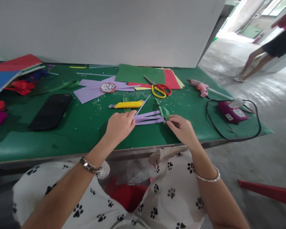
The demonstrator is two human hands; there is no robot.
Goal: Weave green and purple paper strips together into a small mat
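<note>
My left hand (120, 125) is closed on the left ends of several purple paper strips (147, 117) lying on the green table (81, 127). My right hand (182, 128) pinches the right ends, where a green paper strip (164, 111) is folded around them. A yellow utility knife (128, 104) lies just beyond the strips. Scissors with red and yellow handles (160, 89) rest farther back.
A black phone (51, 111) lies at the left. Purple paper with a round tape roll (108, 87), green and red sheets (143, 74), a pink glue gun (200, 86) and a magenta box with a black cable (232, 113) sit around. A person's legs (255, 63) stand far right.
</note>
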